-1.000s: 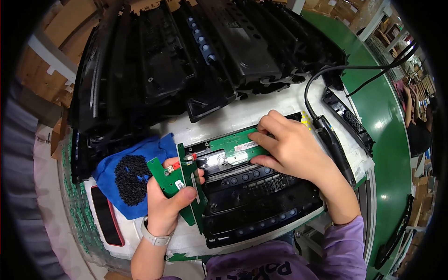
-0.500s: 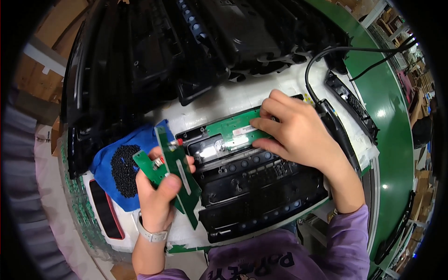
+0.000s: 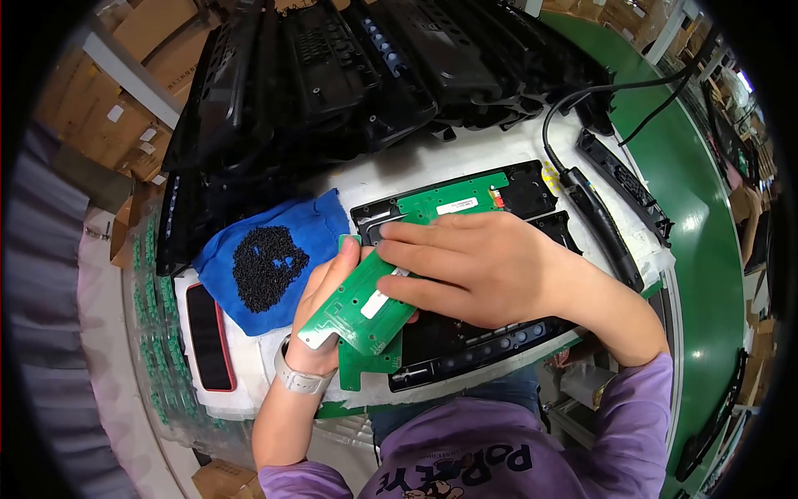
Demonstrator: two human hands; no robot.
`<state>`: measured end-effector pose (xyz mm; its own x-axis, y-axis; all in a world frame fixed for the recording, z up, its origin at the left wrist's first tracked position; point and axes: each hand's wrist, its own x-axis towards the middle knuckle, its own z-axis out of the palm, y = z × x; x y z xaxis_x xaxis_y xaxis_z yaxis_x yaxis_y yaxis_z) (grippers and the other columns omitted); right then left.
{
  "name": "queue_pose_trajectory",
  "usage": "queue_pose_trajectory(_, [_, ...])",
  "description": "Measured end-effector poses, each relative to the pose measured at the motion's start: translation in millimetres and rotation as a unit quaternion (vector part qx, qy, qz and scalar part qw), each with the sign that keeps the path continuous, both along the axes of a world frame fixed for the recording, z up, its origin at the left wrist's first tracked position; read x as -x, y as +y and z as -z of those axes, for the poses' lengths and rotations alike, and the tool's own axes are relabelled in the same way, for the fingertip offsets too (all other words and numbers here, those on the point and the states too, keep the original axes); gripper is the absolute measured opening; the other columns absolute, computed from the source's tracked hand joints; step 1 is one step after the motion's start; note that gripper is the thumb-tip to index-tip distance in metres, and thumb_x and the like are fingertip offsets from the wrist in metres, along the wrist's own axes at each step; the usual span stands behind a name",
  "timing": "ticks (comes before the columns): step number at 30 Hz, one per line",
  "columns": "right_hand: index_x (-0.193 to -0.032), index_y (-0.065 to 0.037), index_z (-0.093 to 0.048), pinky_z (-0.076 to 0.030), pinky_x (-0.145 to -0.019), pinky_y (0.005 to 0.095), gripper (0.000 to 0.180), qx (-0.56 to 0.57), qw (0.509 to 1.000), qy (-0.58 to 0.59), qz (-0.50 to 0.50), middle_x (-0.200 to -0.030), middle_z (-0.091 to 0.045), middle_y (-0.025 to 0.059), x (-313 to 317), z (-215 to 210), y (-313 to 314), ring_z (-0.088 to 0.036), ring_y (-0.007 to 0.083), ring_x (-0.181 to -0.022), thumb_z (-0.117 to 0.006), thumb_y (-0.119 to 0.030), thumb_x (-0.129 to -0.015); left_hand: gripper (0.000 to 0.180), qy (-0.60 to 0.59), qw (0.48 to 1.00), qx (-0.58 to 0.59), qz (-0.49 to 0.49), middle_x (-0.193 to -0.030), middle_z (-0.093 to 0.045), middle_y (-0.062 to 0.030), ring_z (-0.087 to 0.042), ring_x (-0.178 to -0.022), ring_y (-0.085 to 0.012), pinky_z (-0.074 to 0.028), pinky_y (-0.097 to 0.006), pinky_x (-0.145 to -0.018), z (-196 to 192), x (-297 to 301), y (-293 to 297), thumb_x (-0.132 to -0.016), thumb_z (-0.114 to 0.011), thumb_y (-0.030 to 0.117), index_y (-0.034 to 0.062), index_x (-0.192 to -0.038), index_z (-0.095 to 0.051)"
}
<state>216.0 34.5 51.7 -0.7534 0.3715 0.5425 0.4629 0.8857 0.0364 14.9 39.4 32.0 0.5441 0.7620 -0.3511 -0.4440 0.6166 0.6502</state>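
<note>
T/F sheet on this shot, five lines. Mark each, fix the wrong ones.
1. The left hand holds green boards. True.
2. The right hand holds the corded tool. False: the tool lies to the right of that hand, whose fingers reach over the boards.
3. Small black pieces lie on the blue cloth. True.
4. The phone lies to the right of the cloth. False: it is at the cloth's lower left in the picture.
5. Another green board lies in a black case beyond the right hand. True.
</note>
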Motion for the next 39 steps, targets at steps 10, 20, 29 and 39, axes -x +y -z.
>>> queue_pose_trajectory(10, [-0.082,0.000,-0.065,-0.042,-0.047,0.0290,0.027,0.012,0.985,0.121,0.122,-0.073,-0.055,0.0053,-65.6,-0.7,-36.5,-0.052,0.0188,-0.062,-0.069,-0.005,-0.056,0.052,0.147,0.974,-0.144,-0.091,-0.076,-0.061,-0.0128,-0.064,-0.061,-0.0205,-0.052,-0.026,-0.053,6.8,5.0,6.6,-0.098,-0.031,0.039,-0.0044,-0.093,-0.059])
queue_pose_trajectory(20, [-0.079,0.003,-0.063,-0.036,-0.037,0.0255,0.021,-0.021,0.988,0.020,0.150,-0.064,-0.044,0.0031,-65.2,41.8,-40.5,-0.047,0.0146,-0.051,-0.071,0.000,-0.060,0.051,0.174,0.973,-0.141,-0.062,-0.080,-0.060,-0.0127,-0.065,-0.066,-0.0200,-0.052,-0.026,-0.058,24.7,-6.2,5.6,-0.097,-0.031,0.041,-0.0039,-0.095,-0.057])
queue_pose_trajectory(29, [-0.083,0.001,-0.064,-0.041,-0.043,0.0275,0.029,0.067,0.982,-0.020,0.176,-0.072,-0.048,0.0041,-67.1,37.2,-36.4,-0.052,0.0172,-0.063,-0.072,-0.014,-0.059,0.053,0.206,0.963,-0.168,-0.056,-0.079,-0.059,-0.0123,-0.065,-0.066,-0.0194,-0.051,-0.025,-0.058,23.2,-8.2,6.8,-0.097,-0.032,0.043,-0.0047,-0.095,-0.057])
queue_pose_trajectory(39, [-0.078,0.000,-0.062,-0.045,-0.050,0.0296,0.030,0.185,0.972,-0.034,0.141,-0.077,-0.051,0.0050,-66.9,19.9,-28.3,-0.053,0.0190,-0.072,-0.073,-0.018,-0.058,0.054,0.211,0.963,-0.163,-0.044,-0.078,-0.060,-0.0125,-0.065,-0.066,-0.0200,-0.051,-0.025,-0.059,23.4,-7.0,7.6,-0.097,-0.033,0.043,-0.0049,-0.095,-0.057])
